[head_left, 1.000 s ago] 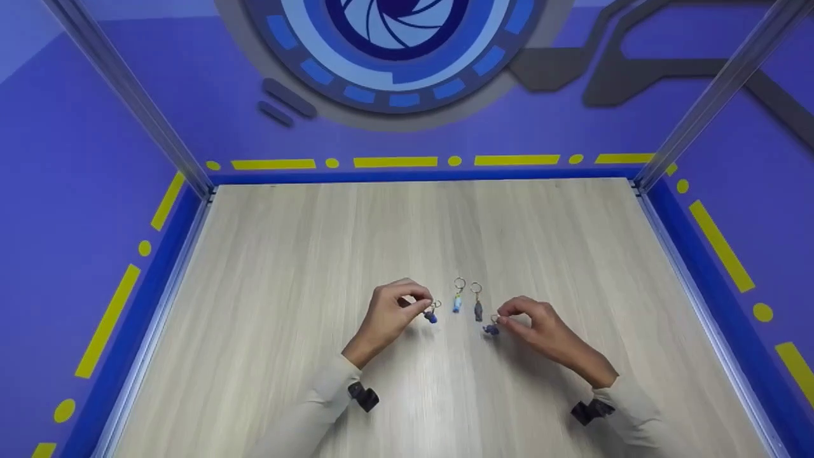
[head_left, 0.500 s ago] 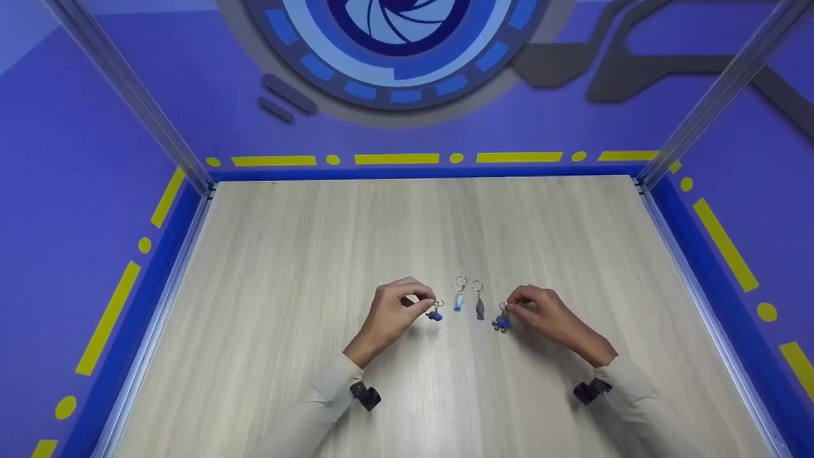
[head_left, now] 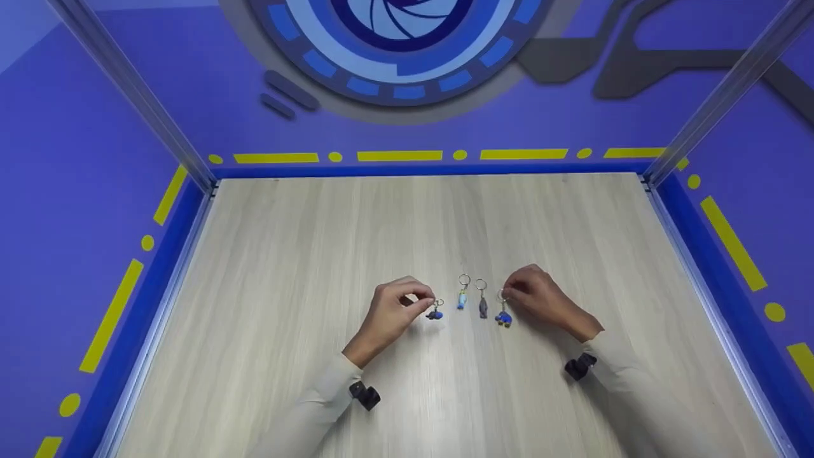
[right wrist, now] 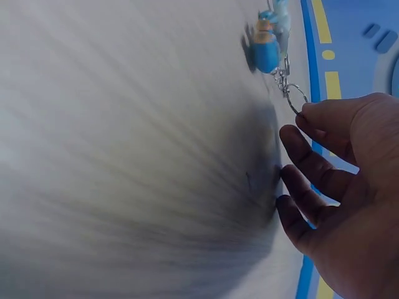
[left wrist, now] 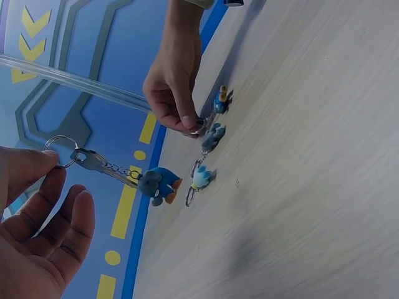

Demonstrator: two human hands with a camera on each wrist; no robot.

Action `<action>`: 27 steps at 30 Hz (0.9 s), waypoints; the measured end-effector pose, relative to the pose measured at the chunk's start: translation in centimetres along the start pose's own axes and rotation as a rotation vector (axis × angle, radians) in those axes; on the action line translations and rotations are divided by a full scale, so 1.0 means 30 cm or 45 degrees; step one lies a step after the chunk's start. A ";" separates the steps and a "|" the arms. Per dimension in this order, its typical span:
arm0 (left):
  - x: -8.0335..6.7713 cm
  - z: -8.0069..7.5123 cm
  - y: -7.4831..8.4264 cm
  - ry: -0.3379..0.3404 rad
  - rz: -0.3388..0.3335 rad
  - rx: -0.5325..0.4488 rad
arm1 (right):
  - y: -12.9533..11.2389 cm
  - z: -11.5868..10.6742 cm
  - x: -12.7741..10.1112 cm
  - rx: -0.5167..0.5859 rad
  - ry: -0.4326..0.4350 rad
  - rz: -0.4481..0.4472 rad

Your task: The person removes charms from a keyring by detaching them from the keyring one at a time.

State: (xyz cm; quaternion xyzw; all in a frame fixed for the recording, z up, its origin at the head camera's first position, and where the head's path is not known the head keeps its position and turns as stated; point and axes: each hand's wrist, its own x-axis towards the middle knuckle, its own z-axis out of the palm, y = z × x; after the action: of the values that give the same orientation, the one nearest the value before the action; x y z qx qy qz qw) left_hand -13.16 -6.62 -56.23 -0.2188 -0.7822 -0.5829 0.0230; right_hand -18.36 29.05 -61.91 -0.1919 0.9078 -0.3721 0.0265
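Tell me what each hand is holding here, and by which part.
The left hand pinches a blue keychain by its metal ring. The right hand pinches another blue keychain by its ring too.

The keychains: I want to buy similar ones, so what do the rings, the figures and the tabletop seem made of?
The key ring pinched by the left hand looks like polished metal: thin, silvery, glinting. The blue figure looks like matte rubber or soft plastic, though I can't be sure. The tabletop looks like pale wood-grain laminate.

Light-blue keychain (head_left: 462, 298) and grey keychain (head_left: 482, 306) lie side by side on pale wood surface (head_left: 305, 267). Purple walls (head_left: 76, 159) with yellow dashes (head_left: 399, 155) around.
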 end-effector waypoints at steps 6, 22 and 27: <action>0.002 0.003 0.003 0.000 0.005 0.000 | 0.014 0.009 0.020 0.000 0.003 0.023; -0.001 0.011 0.007 -0.005 -0.016 -0.020 | 0.016 0.024 0.042 -0.052 0.034 0.030; -0.004 0.011 0.010 -0.011 -0.015 -0.014 | 0.013 0.019 0.037 -0.053 0.026 0.030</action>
State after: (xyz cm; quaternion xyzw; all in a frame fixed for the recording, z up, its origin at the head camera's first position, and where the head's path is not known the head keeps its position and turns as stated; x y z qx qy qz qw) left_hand -12.88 -6.29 -56.08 -0.2168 -0.7803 -0.5864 0.0148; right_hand -19.41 28.52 -62.49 -0.1778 0.9177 -0.3548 0.0176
